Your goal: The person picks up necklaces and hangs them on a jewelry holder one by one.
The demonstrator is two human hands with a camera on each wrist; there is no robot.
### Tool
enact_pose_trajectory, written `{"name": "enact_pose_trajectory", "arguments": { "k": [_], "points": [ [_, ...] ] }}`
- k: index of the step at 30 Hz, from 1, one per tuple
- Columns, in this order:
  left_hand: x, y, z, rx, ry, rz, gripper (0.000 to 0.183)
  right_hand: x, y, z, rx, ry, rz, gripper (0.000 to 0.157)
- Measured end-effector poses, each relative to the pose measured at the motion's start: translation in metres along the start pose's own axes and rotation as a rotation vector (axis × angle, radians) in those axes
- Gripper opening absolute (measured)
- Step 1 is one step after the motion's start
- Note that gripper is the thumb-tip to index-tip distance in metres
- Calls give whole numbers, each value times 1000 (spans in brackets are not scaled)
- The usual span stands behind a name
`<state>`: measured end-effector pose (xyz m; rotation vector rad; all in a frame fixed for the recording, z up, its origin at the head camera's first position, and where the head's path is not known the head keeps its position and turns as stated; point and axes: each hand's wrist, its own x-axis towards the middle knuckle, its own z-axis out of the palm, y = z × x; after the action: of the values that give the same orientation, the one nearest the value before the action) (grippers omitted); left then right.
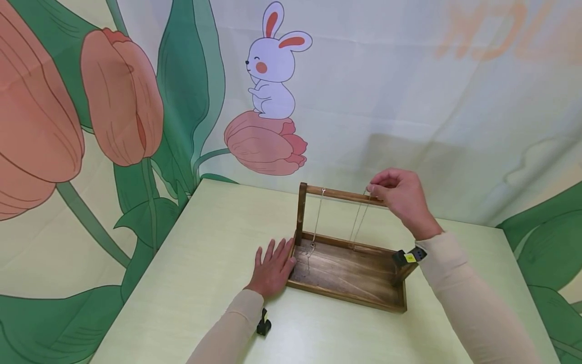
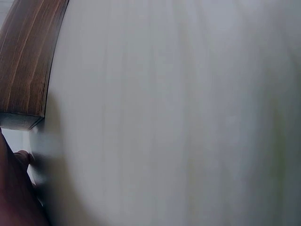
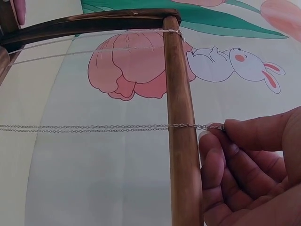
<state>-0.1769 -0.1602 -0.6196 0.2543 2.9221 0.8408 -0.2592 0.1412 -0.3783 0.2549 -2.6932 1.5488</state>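
A dark wooden jewelry stand (image 1: 345, 270) has a tray base, side posts and a top bar (image 1: 341, 194). Above that bar, my right hand (image 1: 402, 197) pinches the end of a thin silver chain necklace (image 3: 117, 127) between thumb and index finger. Its two strands pass over the bar and hang down into the tray. Another thin necklace (image 1: 319, 217) hangs near the bar's left end, its lower part in the tray. My left hand (image 1: 272, 268) lies with fingers extended on the table, touching the stand's left side. Only part of this hand shows in the left wrist view.
The stand sits on a pale green table (image 1: 218, 242). Behind it hangs a cloth backdrop (image 1: 386, 91) printed with tulips and a white rabbit. Small black wrist cameras are strapped on both wrists.
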Motion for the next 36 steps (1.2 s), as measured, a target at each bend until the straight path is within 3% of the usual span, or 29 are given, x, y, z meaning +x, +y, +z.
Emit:
{"name": "enact_pose_trajectory", "arguments": {
  "k": [36],
  "points": [
    [0, -3, 2, 2, 13, 18, 62, 4, -8, 15, -35, -26, -38, 15]
  ]
}}
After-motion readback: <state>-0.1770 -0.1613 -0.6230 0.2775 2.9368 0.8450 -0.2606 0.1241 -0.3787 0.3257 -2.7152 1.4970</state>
